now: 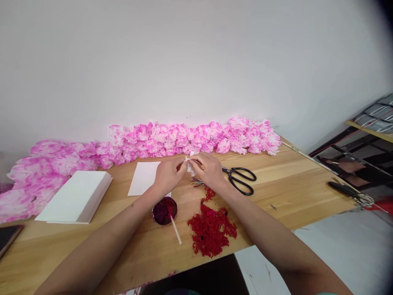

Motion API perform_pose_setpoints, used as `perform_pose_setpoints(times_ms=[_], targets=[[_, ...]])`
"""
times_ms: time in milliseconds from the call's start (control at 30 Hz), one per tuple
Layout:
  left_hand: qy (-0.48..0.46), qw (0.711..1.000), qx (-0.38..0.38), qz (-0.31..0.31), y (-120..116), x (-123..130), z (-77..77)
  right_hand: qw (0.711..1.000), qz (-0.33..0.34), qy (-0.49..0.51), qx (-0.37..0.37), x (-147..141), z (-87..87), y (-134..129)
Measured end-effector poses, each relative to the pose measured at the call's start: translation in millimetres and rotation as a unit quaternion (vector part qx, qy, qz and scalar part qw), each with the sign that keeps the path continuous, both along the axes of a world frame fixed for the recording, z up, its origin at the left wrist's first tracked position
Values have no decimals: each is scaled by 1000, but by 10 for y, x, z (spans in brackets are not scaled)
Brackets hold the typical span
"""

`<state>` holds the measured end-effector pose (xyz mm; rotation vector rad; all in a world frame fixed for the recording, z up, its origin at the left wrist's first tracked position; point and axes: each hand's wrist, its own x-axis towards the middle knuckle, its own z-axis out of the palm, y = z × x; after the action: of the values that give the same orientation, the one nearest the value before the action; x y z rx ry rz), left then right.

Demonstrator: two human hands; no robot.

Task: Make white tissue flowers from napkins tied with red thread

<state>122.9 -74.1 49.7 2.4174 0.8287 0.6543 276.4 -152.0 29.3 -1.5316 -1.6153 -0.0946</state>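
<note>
My left hand (170, 173) and my right hand (206, 167) meet over the wooden table, fingers closed around a small crumpled piece of white paper (192, 168). Just left of them a white paper sheet (143, 178) lies flat, partly behind my left hand. Nearer to me sits a small bowl of dark magenta liquid (162, 211) with a pale stick (176, 230) leaning out of it. A tangle of red yarn (211, 231) lies between my forearms, with a strand running up toward my right hand. Black-handled scissors (242, 180) rest beside my right wrist.
Pink and white paper flowers (172, 139) line the wall side of the table (285, 184). A thick white paper stack (75, 196) stands at left, near a dark flat device (9, 237). Pliers-like tools (350, 192) lie at the right edge, beside a dark rack.
</note>
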Motion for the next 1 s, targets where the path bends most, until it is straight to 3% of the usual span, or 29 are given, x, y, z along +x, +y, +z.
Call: perform_pose_setpoints(times_ms=[100,200,300,400,533,633,733,833,1000], targets=[[-57,994,-89,-14,29,19,-67,992,-5,122,-9,-2,-26,22],[-133,967,-215,-39,71,45,-152,954,11,297,-29,12,-85,74],[-147,954,-259,-43,88,55,-189,925,41,377,-42,27,-121,110],[-105,972,-204,-43,58,46,-170,940,34,335,-44,29,-91,87],[-49,990,-126,-43,-6,43,-136,981,12,189,-41,8,-13,9],[-31,992,-117,-34,-6,46,-142,992,10,123,-26,-9,6,-23],[-38,989,-137,-36,42,38,-156,990,14,141,-18,-15,-13,-13],[-72,977,-194,-57,92,29,-168,964,18,264,-14,-10,-62,37],[-124,950,-278,-77,125,35,-211,872,53,485,-39,17,-124,116]])
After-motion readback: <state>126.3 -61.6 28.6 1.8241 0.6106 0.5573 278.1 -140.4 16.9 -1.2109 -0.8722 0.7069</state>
